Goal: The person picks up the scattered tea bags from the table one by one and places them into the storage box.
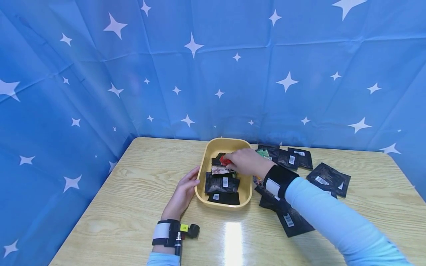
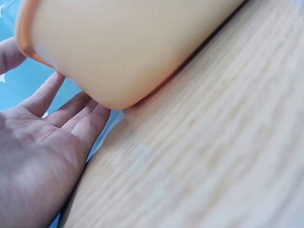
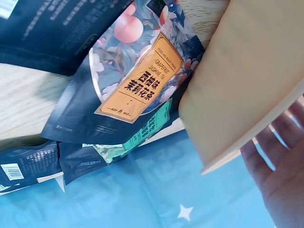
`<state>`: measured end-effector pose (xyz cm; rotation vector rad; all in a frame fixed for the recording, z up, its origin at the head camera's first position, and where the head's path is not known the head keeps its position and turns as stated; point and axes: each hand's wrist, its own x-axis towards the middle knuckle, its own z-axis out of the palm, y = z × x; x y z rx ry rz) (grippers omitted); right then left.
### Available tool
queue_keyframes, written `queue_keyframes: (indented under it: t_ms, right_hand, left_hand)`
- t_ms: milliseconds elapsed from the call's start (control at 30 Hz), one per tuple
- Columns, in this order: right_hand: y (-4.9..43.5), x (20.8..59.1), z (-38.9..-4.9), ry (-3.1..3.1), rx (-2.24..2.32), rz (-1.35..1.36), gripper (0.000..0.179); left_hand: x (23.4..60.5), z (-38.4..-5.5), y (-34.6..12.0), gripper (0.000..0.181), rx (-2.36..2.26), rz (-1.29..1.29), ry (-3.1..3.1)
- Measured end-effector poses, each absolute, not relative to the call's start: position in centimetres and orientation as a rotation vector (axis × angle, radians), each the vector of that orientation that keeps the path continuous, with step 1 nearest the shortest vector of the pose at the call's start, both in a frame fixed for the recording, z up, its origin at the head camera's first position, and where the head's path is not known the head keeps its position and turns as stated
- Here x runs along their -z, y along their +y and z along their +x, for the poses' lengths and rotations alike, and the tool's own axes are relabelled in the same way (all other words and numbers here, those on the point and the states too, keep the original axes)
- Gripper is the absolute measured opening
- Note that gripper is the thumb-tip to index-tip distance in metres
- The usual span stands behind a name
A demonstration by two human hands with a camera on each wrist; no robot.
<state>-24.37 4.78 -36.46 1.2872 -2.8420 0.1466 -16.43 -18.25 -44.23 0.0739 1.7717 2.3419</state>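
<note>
A yellow plastic bin [image 1: 246, 199] stands on the table with several black tea packets [image 1: 222, 183] lying inside. Against the bin's left outer side rests my left hand [image 1: 186, 186], its thumb at the rim. In the left wrist view that hand's fingers [image 2: 45, 97] are fairly straight and touch the wall. My right hand [image 1: 245, 161] reaches over the right rim into the bin and pinches a tea packet with a red label [image 1: 225, 161]. The bin wall [image 3: 237, 85] hides its fingertips in the right wrist view.
Right of the bin, more black packets [image 1: 327, 175] lie scattered and overlapping. One shows an orange grapefruit jasmine tea label [image 3: 142, 85]; another has a green label [image 3: 147, 130]. A blue curtain with white stars [image 1: 213, 74] hangs behind the wooden table [image 1: 133, 199].
</note>
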Motion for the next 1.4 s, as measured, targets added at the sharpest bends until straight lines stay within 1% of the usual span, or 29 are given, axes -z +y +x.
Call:
queue_keyframes:
  t_ms: [100, 233, 533, 667, 900, 1100, 1400]
  right_hand:
    - [5.2, 36.5, -24.2, -2.851, -0.17, 1.277, 0.031]
    - [6.5, 36.5, -23.7, -2.787, -0.209, 1.295, 0.033]
    - [12.3, 36.9, -21.7, -2.615, -0.16, 1.323, 0.039]
    - [14.8, 36.7, -20.9, -2.642, -0.109, 1.265, 0.041]
    - [19.4, 36.7, -19.8, -2.733, -0.103, 1.083, 0.043]
    - [23.3, 37.9, -19.0, -2.767, -0.078, 0.993, 0.042]
    - [27.2, 39.6, -17.7, -2.771, -0.043, 0.901, 0.042]
  left_hand:
    - [44.4, -16.3, -18.3, 0.065, -2.34, 0.126, 1.802]
    - [44.6, -16.2, -18.4, 0.064, -2.356, 0.207, 1.816]
    - [44.2, -16.5, -18.2, 0.062, -2.353, 0.077, 1.753]
    - [44.1, -16.5, -18.2, 0.061, -2.352, 0.036, 1.753]
    - [44.2, -16.4, -18.2, 0.062, -2.317, 0.067, 1.788]
    - [44.4, -16.4, -18.3, 0.061, -2.321, 0.09, 1.778]
    - [44.0, -16.2, -18.1, 0.061, -2.327, 0.073, 1.771]
